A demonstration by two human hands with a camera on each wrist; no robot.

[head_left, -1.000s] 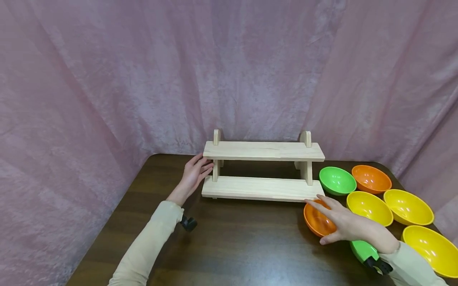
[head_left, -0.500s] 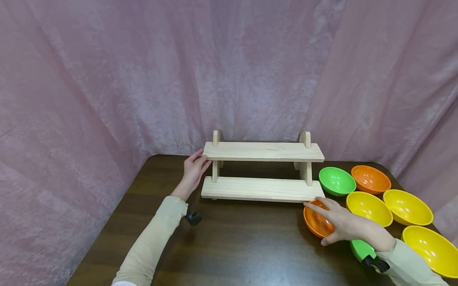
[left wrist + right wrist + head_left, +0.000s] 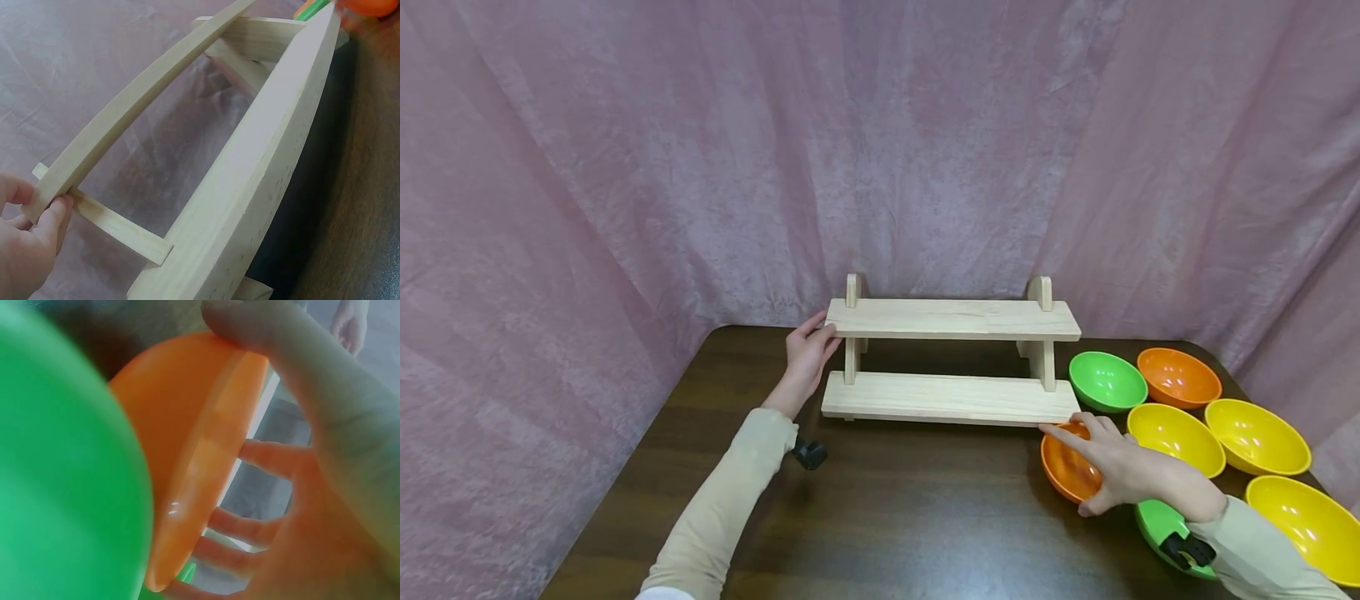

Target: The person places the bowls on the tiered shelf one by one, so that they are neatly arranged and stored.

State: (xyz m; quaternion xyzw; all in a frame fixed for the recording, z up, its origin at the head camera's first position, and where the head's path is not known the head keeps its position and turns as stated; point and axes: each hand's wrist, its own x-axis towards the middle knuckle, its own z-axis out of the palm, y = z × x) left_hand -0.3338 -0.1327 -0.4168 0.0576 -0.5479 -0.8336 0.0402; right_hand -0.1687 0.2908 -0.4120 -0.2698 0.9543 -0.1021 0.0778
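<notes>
A two-tier wooden display rack stands near the back of the dark table. My left hand pinches the left end of its upper board; the left wrist view shows the thumb and fingers on either side of that board. Just in front of the rack's right end sits a small orange bowl. My right hand spans this bowl from above and grips it by the rim, thumb on the near side and fingers on the far side. The palm hides part of the bowl.
Right of the rack are a green bowl, another orange bowl and several yellow bowls. A second green bowl lies partly under my right wrist. A pink curtain hangs behind the table.
My left hand has gone from loose fingers beside the rack to pinching its upper board. My right hand has closed in on the orange bowl, which has shifted very slightly right.
</notes>
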